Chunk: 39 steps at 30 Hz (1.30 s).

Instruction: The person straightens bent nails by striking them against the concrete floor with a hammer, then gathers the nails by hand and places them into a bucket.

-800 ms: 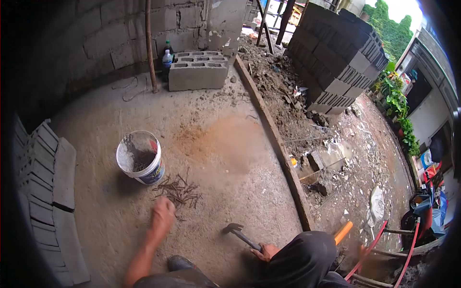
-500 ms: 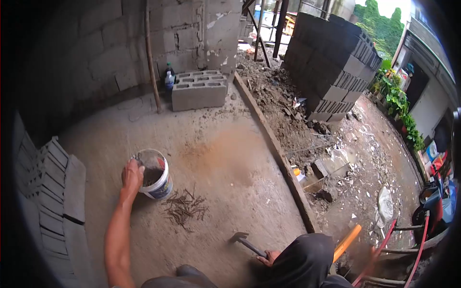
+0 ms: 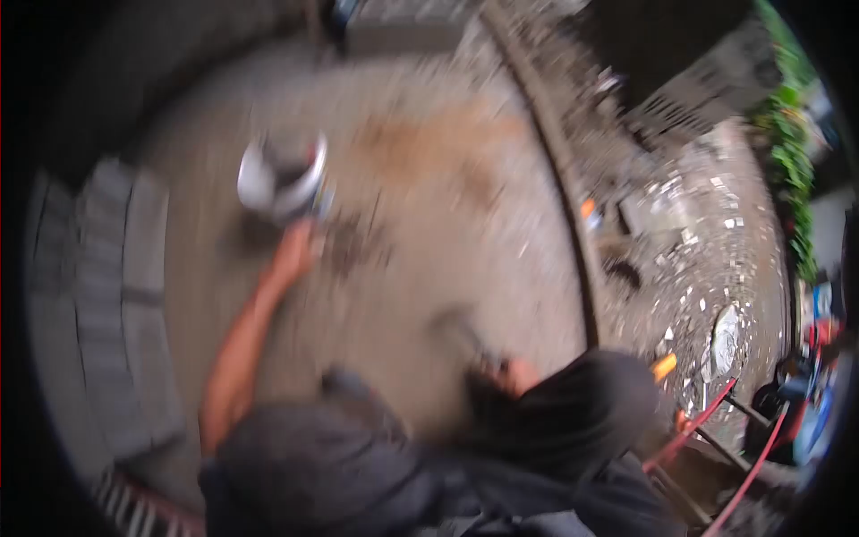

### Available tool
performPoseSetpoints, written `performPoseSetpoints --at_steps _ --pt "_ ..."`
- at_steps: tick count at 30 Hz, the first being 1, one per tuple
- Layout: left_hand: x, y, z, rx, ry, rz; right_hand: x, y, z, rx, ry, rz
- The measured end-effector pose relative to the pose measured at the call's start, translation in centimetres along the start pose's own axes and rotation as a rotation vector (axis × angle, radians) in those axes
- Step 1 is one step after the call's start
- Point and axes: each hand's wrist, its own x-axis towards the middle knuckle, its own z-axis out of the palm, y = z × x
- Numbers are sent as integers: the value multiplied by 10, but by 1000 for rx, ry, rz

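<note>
My left hand (image 3: 300, 248) is between the front of the white bucket (image 3: 258, 186) and a pile of thin, rusty nails (image 3: 353, 246). Motion smears its fingers, so I cannot tell whether it grips anything. The bucket stands on the concrete floor, tilted in my view, with dark contents. My right hand (image 3: 517, 376), beside my bent knee, is closed around the handle of a claw hammer (image 3: 472, 336). The hammer's blurred head points up and left, over or near the floor.
Grey blocks (image 3: 103, 268) are stacked at left, with another hollow block (image 3: 403, 38) at the back. A wooden board (image 3: 564, 170) edges the floor at right. Beyond it lie rubble (image 3: 680, 233), a large block stack (image 3: 707, 80) and a red-railed frame (image 3: 693, 425).
My left hand has left the bucket's rim and come down to its near side. My view has tipped downward and blurred. My right hand still holds the hammer.
</note>
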Motion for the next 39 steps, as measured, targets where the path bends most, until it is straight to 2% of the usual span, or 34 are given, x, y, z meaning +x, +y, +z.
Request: performPoseSetpoints --at_steps 1,2,3,5,7,9,10,14,19,20,23,27,28,31,34,37,39 --pt "-3 14 -7 -20 -35 -28 -15 -30 -35 51 -126 54" --pt "-4 7 -4 50 -29 -58 -29 -41 -37 198 19 -95" --pt "-9 10 -7 14 3 -49 -21 -34 -22 46 32 -13" --pt "-15 13 -4 19 -14 -137 -20 -24 -7 0 270 -227" --pt "-27 15 11 34 -70 -164 -29 -47 -23 -14 93 -140" --pt "-35 34 20 -31 -141 -163 -29 -47 -24 31 65 -141" --pt "-37 38 27 -43 -83 -63 -25 -45 -28 48 59 -146" --pt "-34 36 48 -11 -70 -42 -24 -50 -30 44 106 -155" --pt "-25 26 72 34 6 -129 -24 -54 -28 110 68 -51" --pt "-26 23 79 24 45 -137 -23 -53 -28 25 88 -80" --pt "-24 17 92 -138 79 -220 -22 -55 -24 -19 117 -47" --pt "-27 24 99 -114 182 -249 -16 -48 -20 237 -33 110" --pt "-26 26 98 -101 186 -277 -18 -57 -26 -16 79 6" --pt "-28 31 92 -81 92 -406 -15 -60 -26 0 67 27" --pt "-29 34 90 -29 88 -346 -16 -60 -27 24 63 39" --pt "-22 36 88 -106 2 -463 -15 -55 -23 58 74 23" --pt "-22 32 89 -58 25 -360 -16 -54 -23 55 75 19"
